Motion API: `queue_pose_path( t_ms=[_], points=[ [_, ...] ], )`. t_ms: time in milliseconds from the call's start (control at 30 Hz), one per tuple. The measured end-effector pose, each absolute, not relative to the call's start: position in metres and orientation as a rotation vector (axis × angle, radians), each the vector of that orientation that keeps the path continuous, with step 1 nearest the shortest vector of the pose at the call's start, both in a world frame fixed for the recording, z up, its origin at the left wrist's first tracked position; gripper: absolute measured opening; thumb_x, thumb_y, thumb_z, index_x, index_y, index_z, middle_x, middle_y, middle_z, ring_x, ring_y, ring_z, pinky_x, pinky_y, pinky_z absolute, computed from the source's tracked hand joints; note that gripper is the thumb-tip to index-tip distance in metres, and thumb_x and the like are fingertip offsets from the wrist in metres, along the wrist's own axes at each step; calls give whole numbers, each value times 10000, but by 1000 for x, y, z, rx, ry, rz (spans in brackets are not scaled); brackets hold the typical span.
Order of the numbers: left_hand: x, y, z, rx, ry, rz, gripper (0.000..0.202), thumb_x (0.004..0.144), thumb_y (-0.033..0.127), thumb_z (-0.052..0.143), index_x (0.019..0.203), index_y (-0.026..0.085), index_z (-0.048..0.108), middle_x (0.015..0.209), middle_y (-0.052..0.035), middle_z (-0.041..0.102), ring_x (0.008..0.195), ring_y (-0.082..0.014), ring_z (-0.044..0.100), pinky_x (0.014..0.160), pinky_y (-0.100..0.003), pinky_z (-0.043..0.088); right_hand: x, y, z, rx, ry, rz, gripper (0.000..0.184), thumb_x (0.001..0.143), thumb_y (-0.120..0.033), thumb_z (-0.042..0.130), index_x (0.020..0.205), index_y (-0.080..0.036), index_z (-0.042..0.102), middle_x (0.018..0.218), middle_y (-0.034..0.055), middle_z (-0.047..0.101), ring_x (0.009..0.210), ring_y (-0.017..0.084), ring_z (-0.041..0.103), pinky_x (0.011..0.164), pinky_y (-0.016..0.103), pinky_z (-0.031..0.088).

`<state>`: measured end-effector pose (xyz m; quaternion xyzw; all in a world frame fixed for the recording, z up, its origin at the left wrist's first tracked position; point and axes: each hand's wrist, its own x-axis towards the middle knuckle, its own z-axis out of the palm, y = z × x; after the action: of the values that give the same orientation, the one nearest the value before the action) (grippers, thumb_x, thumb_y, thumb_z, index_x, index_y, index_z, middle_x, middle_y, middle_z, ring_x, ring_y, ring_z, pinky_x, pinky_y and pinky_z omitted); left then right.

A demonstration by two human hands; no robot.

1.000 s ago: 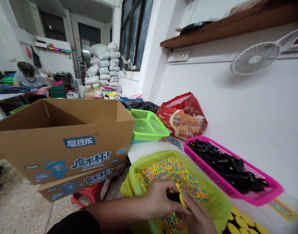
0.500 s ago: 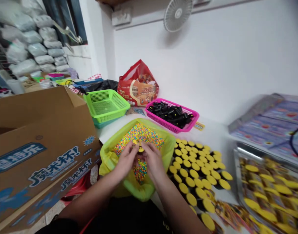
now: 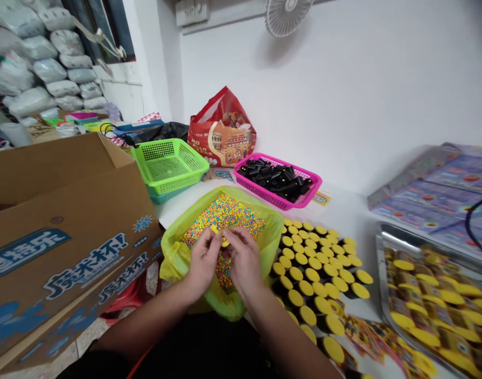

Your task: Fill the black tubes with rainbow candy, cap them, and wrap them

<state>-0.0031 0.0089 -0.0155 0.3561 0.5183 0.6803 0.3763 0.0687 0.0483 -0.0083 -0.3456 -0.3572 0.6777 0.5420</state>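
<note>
Above coloured beads [image 3: 221, 216], left hand [image 3: 203, 261], right hand [image 3: 244, 261], still pinching a yellow disc [image 3: 224, 242]

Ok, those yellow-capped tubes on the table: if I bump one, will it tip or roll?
Probably tips easily: the yellow-capped tubes stand on end, tall for their base, and packed close, so one may knock its neighbours. Once down it will likely roll, since the bare black tubes in the pink basket lie on their round sides.
</note>
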Motion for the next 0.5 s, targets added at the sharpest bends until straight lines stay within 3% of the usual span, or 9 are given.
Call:
queue_pose_path(
  t_ms=[200,333,500],
  points=[
    [-9,12,-14,769,1212,1594,500,774,684,619,750,210,462,520,76,464,407,-69,391,408,-208,276,66,54,-16,-932,-825,1681,348,660,-479,758,705,-223,527,520,-72,483,406,98,406,389,236,313],
    [-19,11,-12,692,1205,1438,521,783,722,566,798,202,521,451,65,489,331,-78,407,344,-201,225,72,61,-14,-936,-960,1945,393,715,-583,640,655,-209,534,468,-19,530,357,108,410,350,237,249],
    [-27,10,-8,835,1127,1302,469,664,558,790,750,187,517,493,39,579,329,-55,406,339,-187,184,73,67,-18,-1018,-945,2098,406,707,-594,626,621,-209,528,403,-33,475,324,106,383,337,230,222]
  ],
)
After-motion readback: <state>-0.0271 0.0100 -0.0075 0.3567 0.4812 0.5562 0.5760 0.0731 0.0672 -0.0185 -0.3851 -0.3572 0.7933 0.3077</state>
